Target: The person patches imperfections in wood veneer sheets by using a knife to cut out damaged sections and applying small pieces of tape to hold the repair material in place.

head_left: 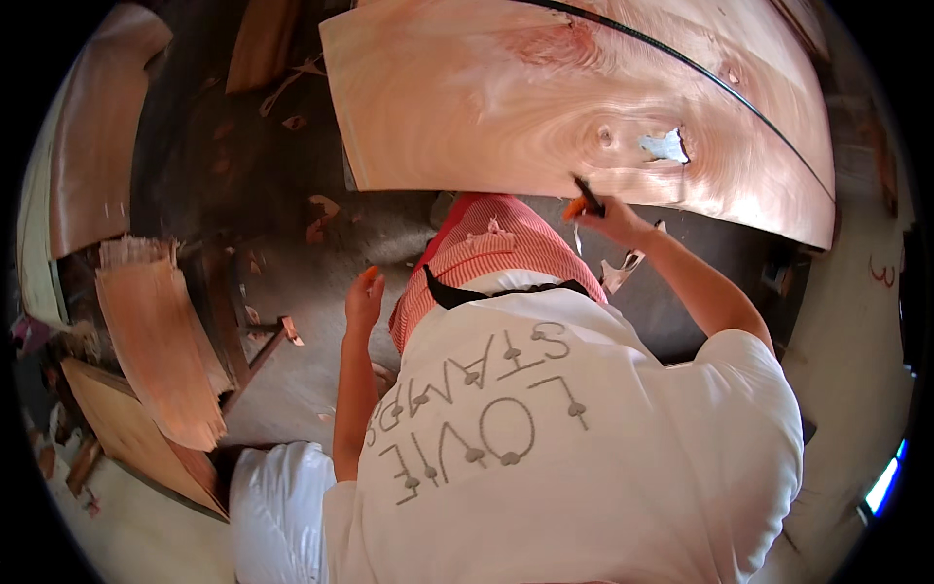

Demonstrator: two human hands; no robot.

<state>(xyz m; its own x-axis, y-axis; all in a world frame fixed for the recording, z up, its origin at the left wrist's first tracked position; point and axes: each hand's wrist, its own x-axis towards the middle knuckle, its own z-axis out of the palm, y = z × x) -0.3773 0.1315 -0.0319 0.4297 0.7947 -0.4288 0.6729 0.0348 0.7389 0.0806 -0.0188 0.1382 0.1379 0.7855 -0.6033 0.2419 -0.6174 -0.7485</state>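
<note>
My right hand (620,222) is closed around a slim black-handled tool (588,197), which looks like a knife, just at the near edge of a large veneer sheet (467,117). Orange covers show on the fingertips of both hands. A ragged hole (665,146) in the sheet lies a little beyond the tool, with pale blue showing through. My left hand (364,296) hangs low beside my striped red apron (496,253), its fingers loosely bent and apart, with nothing visible in them.
A black cord-like strip (671,56) crosses the sheet. Curved veneer pieces (156,341) lean at the left, beside a wooden board (131,423). Veneer scraps (321,216) litter the floor. A white wrapped bundle (280,511) stands at the lower left.
</note>
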